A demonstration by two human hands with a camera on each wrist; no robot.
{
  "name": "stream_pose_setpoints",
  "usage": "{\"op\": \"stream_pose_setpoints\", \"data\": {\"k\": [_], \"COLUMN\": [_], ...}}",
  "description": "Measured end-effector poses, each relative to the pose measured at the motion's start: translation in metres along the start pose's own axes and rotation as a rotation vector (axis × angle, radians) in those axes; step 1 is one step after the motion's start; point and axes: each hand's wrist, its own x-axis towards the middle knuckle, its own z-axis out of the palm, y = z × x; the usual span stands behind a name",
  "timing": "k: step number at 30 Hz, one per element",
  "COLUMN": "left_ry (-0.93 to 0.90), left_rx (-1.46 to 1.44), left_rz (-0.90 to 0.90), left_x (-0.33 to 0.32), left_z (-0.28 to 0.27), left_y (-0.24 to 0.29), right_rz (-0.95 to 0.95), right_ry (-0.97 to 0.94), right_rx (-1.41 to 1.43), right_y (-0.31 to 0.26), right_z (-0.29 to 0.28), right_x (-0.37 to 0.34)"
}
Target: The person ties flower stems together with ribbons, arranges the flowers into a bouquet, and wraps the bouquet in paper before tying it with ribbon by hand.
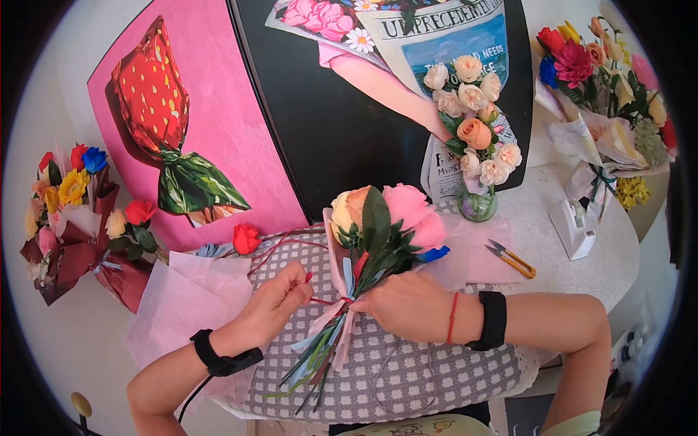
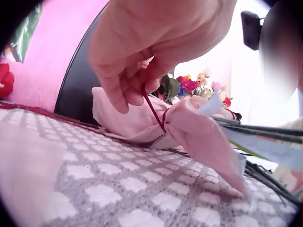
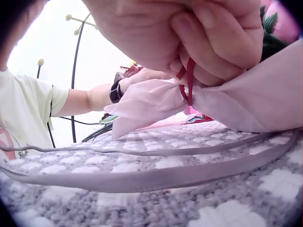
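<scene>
A bouquet [image 1: 374,218] with pink and cream roses, green leaves and a blue bud lies on the checked cloth. Pale pink wrapping paper [image 2: 199,137] is gathered around its stems [image 1: 316,363], with light blue strips among them. Thin red ribbon [image 2: 154,112] circles the gathered neck. Thumb and fingers of my left hand [image 1: 273,305] pinch one end of it, drawn taut to the left of the stems. At the tie itself, my right hand [image 1: 407,305] grips red ribbon [image 3: 190,78] in curled fingers.
A grey ribbon [image 3: 142,177] trails over the checked cloth [image 1: 465,370]. Yellow-handled scissors [image 1: 512,260] and a tape dispenser [image 1: 573,227] lie to the right. Roses fill a glass vase [image 1: 478,205] behind. Loose pink paper [image 1: 193,298] and a wrapped bouquet [image 1: 76,218] are at left.
</scene>
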Motion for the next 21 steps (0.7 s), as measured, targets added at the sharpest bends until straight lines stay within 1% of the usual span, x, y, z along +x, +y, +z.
{"op": "stream_pose_setpoints", "data": {"k": [1,3,4,6,7,11,13,14,15,16,17,18,19,21], "left_ry": [-0.001,0.001,0.007,-0.092,-0.108,-0.122,-0.074,-0.063,-0.044,-0.030,-0.016,-0.016,-0.028,-0.037], "left_rx": [0.001,-0.030,-0.029,-0.176,-0.262,-0.300,-0.183,-0.186,-0.110,-0.033,0.051,0.049,-0.008,-0.064], "left_rz": [0.002,0.267,0.265,0.183,0.197,0.185,0.174,0.173,0.184,0.193,0.195,0.195,0.211,0.230], "left_x": [-0.001,-0.002,0.000,0.009,0.016,0.028,0.029,0.029,0.030,0.031,0.030,0.031,0.033,0.035], "left_z": [0.002,0.010,0.013,0.018,0.020,0.022,0.025,0.025,0.025,0.025,0.023,0.024,0.026,0.027], "left_y": [0.006,0.017,0.020,0.028,0.025,0.023,0.020,0.020,0.021,0.022,0.028,0.025,0.018,0.016], "right_rz": [0.001,0.023,0.017,0.048,0.049,0.020,0.003,0.005,0.010,0.007,0.029,0.053,0.053,0.086], "right_ry": [0.002,-0.047,-0.048,-0.066,-0.066,-0.074,-0.072,0.008,0.086,0.080,0.098,0.118,0.118,0.184], "right_rx": [-0.002,-0.037,-0.037,-0.023,-0.026,0.004,0.014,0.153,0.295,0.296,0.423,0.547,0.546,0.775], "right_y": [0.001,-0.003,-0.004,-0.004,-0.003,-0.002,-0.005,-0.005,-0.006,-0.007,-0.009,-0.009,-0.009,-0.009], "right_z": [0.000,-0.003,-0.004,-0.004,-0.004,-0.010,-0.020,-0.026,-0.030,-0.034,-0.037,-0.038,-0.036,-0.033], "right_x": [0.000,0.002,0.003,0.002,0.002,0.000,0.003,0.003,0.004,0.006,0.006,0.007,0.008,0.012]}}
